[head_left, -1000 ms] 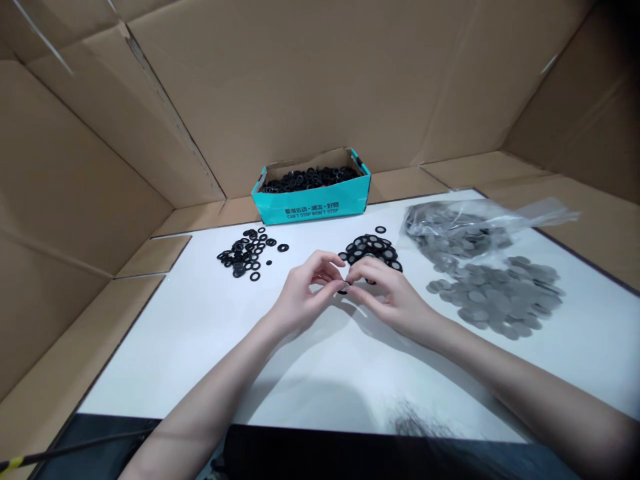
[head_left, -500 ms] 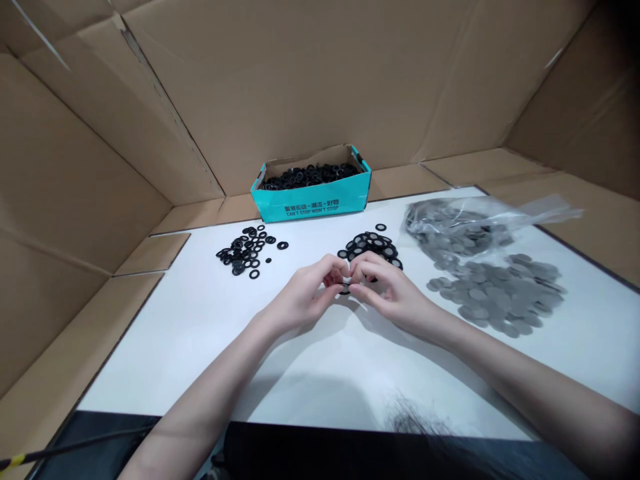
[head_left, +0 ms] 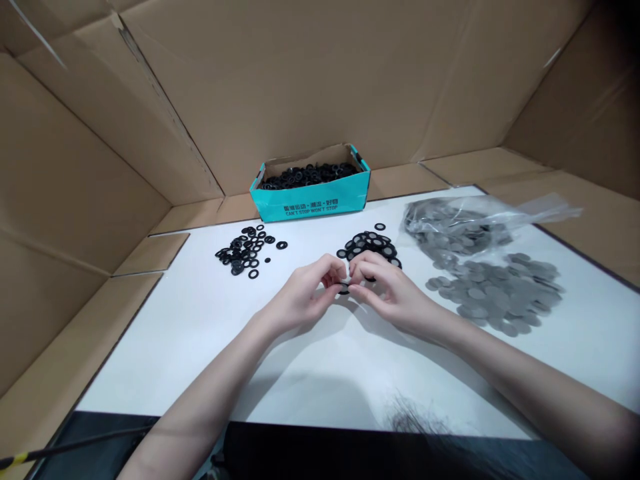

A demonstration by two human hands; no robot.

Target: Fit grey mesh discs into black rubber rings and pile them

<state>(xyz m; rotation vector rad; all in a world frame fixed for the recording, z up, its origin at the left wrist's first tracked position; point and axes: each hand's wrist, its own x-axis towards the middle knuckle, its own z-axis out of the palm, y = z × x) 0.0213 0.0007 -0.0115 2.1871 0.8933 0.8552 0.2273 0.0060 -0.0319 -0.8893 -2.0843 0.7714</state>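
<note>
Between my fingertips is a small black ring with a grey disc in it (head_left: 343, 289), gripped at its left edge by my left hand (head_left: 317, 290) and at its right edge by my right hand (head_left: 380, 287). Both hands are closed, thumbs toward me and fingers curled over the far side, partly hiding the ring. Just behind my right hand lies a pile of black rings with grey discs in them (head_left: 373, 243). Loose black rings (head_left: 245, 250) are scattered to the left. A heap of thin grey discs (head_left: 500, 293) spreads to the right.
A turquoise box (head_left: 310, 200) full of black rings stands at the back. Behind the grey heap lies a clear plastic bag (head_left: 457, 227) with more discs. Cardboard walls (head_left: 300, 80) enclose the white tabletop (head_left: 175, 347). A dark cable (head_left: 75, 445) runs at lower left.
The fingertips of my two hands have parted slightly above the ring. Both hands otherwise hold the same place, and the piles look the same.
</note>
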